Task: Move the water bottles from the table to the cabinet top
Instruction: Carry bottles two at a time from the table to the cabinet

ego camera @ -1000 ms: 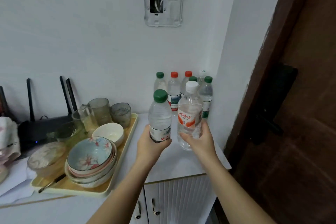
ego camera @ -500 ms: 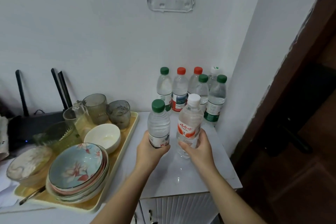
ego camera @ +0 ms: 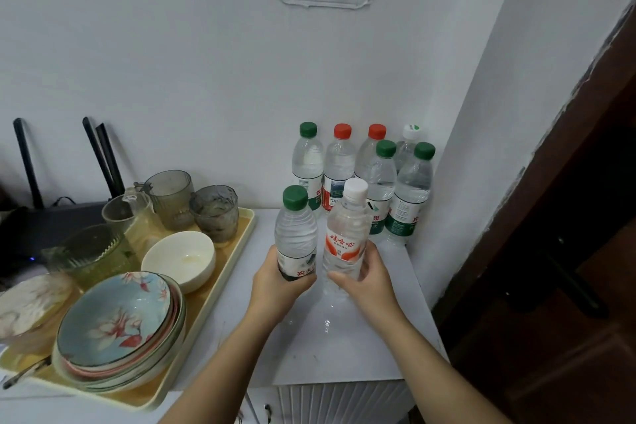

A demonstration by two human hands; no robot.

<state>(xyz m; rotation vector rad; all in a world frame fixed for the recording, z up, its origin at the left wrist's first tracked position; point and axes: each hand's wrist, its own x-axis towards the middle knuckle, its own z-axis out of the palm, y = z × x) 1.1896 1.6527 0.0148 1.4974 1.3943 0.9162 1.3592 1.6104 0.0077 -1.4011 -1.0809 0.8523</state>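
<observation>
At the cabinet top (ego camera: 347, 351), left fingers (ego camera: 302, 281) wrap green-capped bottle (ego camera: 296, 234) (upright), right fingers (ego camera: 340, 277) white-capped bottle (ego camera: 346, 234).

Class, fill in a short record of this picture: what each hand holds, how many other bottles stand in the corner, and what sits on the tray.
Left hand: grips the green-capped bottle
Right hand: grips the white-capped bottle
Corner of cabinet top: six more bottles, standing
Tray: stacked bowls and glasses, left of the bottles
</observation>
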